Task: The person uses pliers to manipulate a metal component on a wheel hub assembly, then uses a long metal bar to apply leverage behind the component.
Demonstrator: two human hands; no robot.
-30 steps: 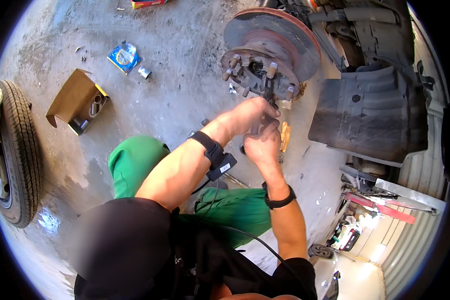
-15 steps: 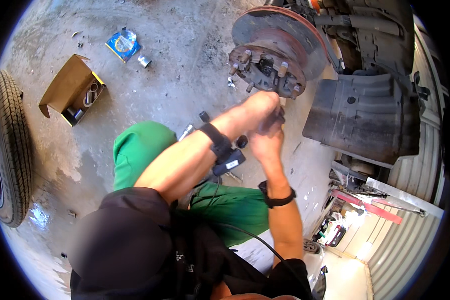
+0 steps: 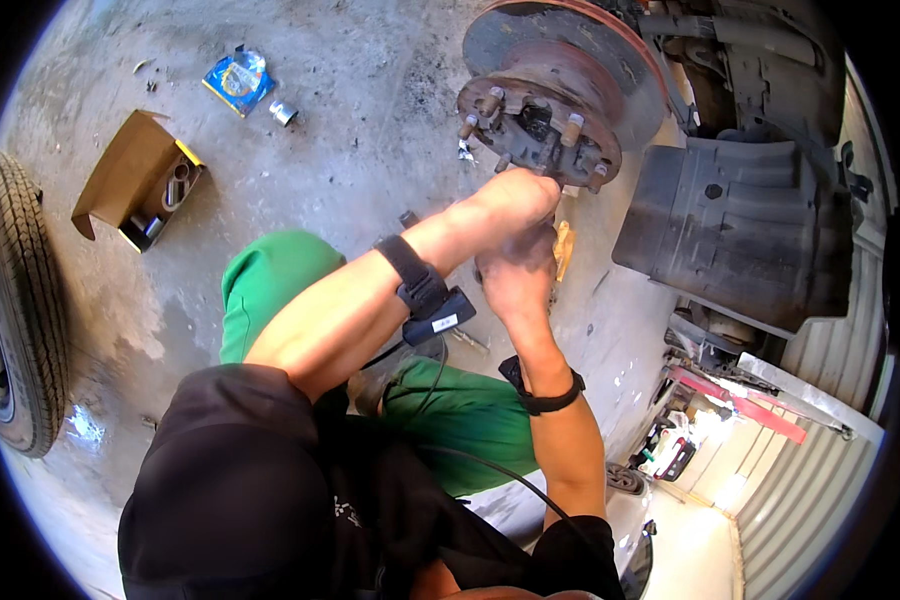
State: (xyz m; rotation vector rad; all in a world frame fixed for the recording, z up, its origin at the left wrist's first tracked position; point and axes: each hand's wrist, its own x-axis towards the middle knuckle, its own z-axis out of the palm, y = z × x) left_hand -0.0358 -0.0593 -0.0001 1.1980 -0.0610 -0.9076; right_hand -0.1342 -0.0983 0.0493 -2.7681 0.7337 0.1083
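Note:
A rusty wheel hub [image 3: 537, 120] with studs and its brake disc [image 3: 500, 35] stands at the upper middle. Just below its studs, my left hand [image 3: 518, 205] is closed on a dark item that I cannot make out, largely hidden by the fingers. My right hand [image 3: 515, 270] is closed just beneath it, around something dark and blurred, partly covered by the left hand. A yellow item [image 3: 564, 250] lies on the floor beside the right hand, and a small dark cylinder [image 3: 407, 218] lies left of the hands.
An open cardboard box [image 3: 120, 185] with metal parts, a blue packet [image 3: 238, 82] and a small can [image 3: 283, 114] lie on the floor [image 3: 360, 80] at left. A tyre [image 3: 25, 310] stands at far left. A dark curved panel [image 3: 730, 230] and vehicle underside parts occupy the right.
Both hands have shifted a little up toward the hub and partly back down, staying closed close together. The camera view has moved slightly, so the surroundings appear shifted.

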